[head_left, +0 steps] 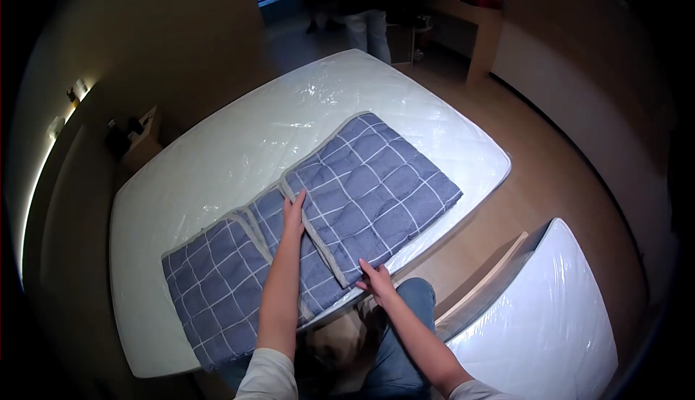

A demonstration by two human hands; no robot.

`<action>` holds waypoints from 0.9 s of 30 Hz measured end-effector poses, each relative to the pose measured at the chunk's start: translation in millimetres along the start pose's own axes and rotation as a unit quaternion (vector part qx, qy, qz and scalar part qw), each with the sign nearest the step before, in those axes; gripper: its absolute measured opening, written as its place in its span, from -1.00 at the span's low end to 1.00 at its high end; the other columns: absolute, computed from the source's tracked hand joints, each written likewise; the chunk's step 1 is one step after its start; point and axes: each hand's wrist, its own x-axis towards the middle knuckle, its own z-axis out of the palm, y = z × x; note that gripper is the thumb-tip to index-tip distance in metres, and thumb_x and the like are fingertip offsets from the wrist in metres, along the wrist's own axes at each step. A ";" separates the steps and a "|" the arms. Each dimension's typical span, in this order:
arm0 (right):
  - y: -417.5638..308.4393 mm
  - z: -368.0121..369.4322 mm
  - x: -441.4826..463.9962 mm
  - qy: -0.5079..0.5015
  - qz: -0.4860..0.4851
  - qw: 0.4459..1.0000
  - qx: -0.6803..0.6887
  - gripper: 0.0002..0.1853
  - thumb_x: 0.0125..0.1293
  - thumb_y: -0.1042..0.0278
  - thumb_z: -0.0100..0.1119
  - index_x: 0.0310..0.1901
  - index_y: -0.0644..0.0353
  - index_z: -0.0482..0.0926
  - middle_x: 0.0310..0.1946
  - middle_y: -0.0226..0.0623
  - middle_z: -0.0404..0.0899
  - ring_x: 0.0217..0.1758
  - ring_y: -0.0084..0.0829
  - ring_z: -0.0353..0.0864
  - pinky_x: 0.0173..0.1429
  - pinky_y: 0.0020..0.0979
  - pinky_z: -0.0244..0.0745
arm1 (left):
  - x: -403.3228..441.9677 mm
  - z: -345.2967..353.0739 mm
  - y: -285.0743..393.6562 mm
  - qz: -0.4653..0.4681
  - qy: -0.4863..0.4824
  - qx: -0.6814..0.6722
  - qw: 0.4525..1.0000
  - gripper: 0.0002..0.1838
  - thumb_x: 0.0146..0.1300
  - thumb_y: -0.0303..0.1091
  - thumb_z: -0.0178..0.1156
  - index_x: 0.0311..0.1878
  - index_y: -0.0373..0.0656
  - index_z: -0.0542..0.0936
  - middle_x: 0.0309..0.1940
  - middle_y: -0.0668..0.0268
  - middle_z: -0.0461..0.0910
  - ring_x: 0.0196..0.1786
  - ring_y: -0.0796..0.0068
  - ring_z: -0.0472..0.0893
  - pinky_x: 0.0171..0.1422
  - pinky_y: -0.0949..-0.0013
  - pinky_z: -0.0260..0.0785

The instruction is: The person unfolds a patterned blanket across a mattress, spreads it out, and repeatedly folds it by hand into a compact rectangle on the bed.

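A blue-grey quilt (376, 183) with a white check pattern and striped edging lies folded in sections on a mattress (217, 161) in clear plastic wrap. My left hand (293, 212) grips the striped edge of the quilt's right folded section, near its middle. At the near corner of that same section, my right hand (376, 283) is closed around the quilt, with some fingers hidden under the cloth. The left section of the quilt lies flat beside my left forearm.
A second plastic-wrapped mattress (536, 327) stands at the lower right, by a wooden board (485, 284). A person in light jeans (368, 34) stands beyond the bed near a desk (470, 16). A bedside table (145, 143) and a lit headboard ledge (47, 154) are at the left.
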 end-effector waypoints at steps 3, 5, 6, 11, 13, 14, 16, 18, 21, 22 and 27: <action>7.8 -6.1 4.4 0.001 -0.029 0.999 0.027 -0.67 0.09 0.26 0.22 -0.22 0.28 0.37 -0.45 -0.35 0.48 -0.51 -0.55 0.48 -0.51 -0.59 0.40 | 18.9 -15.0 14.5 0.002 -0.062 -0.010 0.998 -0.50 -0.01 -0.49 0.22 0.04 -0.25 0.30 -0.09 0.13 0.44 -0.05 0.27 0.47 0.07 0.26 0.33; 8.9 3.3 -9.0 0.029 -0.106 0.993 0.037 -0.69 0.11 0.20 0.21 -0.29 0.26 0.38 -0.53 -0.38 0.48 -0.61 -0.57 0.45 -0.59 -0.61 0.33 | 20.2 -23.8 13.9 0.029 -0.050 -0.004 0.998 -0.49 -0.03 -0.45 0.26 0.02 -0.26 0.31 -0.11 0.13 0.44 -0.08 0.30 0.48 0.00 0.29 0.37; 8.4 5.7 -12.6 0.019 -0.100 0.994 0.033 -0.69 0.11 0.20 0.21 -0.29 0.26 0.38 -0.53 -0.38 0.48 -0.61 -0.57 0.45 -0.59 -0.61 0.33 | 22.1 -23.9 12.6 0.053 -0.051 0.003 0.997 -0.47 -0.05 -0.40 0.30 0.00 -0.28 0.32 -0.13 0.13 0.45 -0.11 0.32 0.49 -0.06 0.32 0.40; 15.8 8.8 -39.8 -0.122 0.199 0.966 -0.114 -0.64 0.15 0.08 0.17 -0.26 0.24 0.43 -0.49 -0.31 0.53 -0.48 -0.55 0.52 -0.55 -0.62 0.36 | 41.2 -56.5 1.9 0.131 0.086 0.338 0.928 -0.43 -0.13 -0.35 0.34 -0.03 -0.31 0.36 -0.12 0.08 0.46 -0.09 0.27 0.49 -0.01 0.32 0.35; 30.9 15.0 -43.6 -0.170 0.238 0.952 -0.090 -0.61 0.15 0.04 0.15 -0.23 0.25 0.42 -0.40 -0.28 0.55 -0.47 -0.55 0.52 -0.54 -0.64 0.36 | 47.2 -64.7 14.8 0.167 0.137 0.484 0.848 -0.40 -0.12 -0.31 0.33 0.01 -0.30 0.35 -0.17 0.04 0.49 -0.11 0.21 0.51 0.01 0.29 0.35; 34.1 23.2 -51.9 -0.161 0.243 0.953 -0.076 -0.61 0.15 0.05 0.15 -0.21 0.24 0.40 -0.35 -0.26 0.55 -0.46 -0.56 0.51 -0.55 -0.65 0.34 | 51.4 -70.4 22.8 0.163 0.139 0.488 0.846 -0.40 -0.12 -0.31 0.33 0.01 -0.30 0.35 -0.17 0.04 0.49 -0.11 0.21 0.51 0.01 0.29 0.35; 44.5 29.4 -56.5 -0.165 0.250 0.953 -0.049 -0.61 0.18 0.08 0.12 -0.16 0.21 0.33 -0.25 -0.22 0.53 -0.48 -0.60 0.48 -0.59 -0.67 0.29 | 65.2 -86.8 39.2 0.099 0.137 0.545 0.821 -0.37 -0.07 -0.23 0.28 0.06 -0.30 0.33 -0.19 -0.04 0.50 -0.10 0.12 0.52 0.04 0.26 0.34; 48.2 34.6 -61.8 -0.155 0.235 0.960 -0.012 -0.67 0.19 0.10 0.12 -0.23 0.18 0.34 -0.25 -0.20 0.55 -0.46 -0.57 0.50 -0.52 -0.61 0.37 | 75.4 -97.1 43.5 0.111 0.132 0.584 0.793 -0.37 -0.04 -0.17 0.24 0.08 -0.30 0.31 -0.18 -0.05 0.50 -0.08 0.11 0.51 0.04 0.26 0.33; 55.8 40.1 -59.9 -0.140 0.224 0.962 0.072 -0.72 0.20 0.09 0.09 -0.32 0.14 0.37 -0.30 -0.21 0.56 -0.48 -0.54 0.48 -0.47 -0.54 0.39 | 89.5 -103.6 49.8 0.020 0.087 0.593 0.800 -0.30 0.02 -0.01 0.16 0.13 -0.30 0.27 -0.16 -0.07 0.52 -0.03 0.07 0.51 0.07 0.24 0.31; 58.8 41.7 -56.5 -0.135 0.227 0.957 0.121 -0.71 0.21 0.06 0.08 -0.34 0.13 0.38 -0.34 -0.24 0.56 -0.53 -0.56 0.44 -0.49 -0.54 0.34 | 88.5 -97.3 56.4 -0.006 0.059 0.616 0.786 -0.26 0.01 0.03 0.17 0.15 -0.30 0.24 -0.26 -0.03 0.54 -0.12 0.11 0.54 -0.01 0.26 0.35; 63.5 44.8 -41.8 -0.153 0.350 0.911 0.154 -0.47 0.23 -0.16 -0.09 -0.10 0.21 0.44 -0.24 -0.26 0.53 -0.45 -0.62 0.39 -0.34 -0.54 0.32 | 90.4 -77.9 75.4 -0.134 -0.014 0.660 0.739 -0.13 -0.05 0.10 0.22 0.17 -0.36 0.18 -0.55 0.12 0.56 -0.52 0.34 0.57 -0.38 0.37 0.41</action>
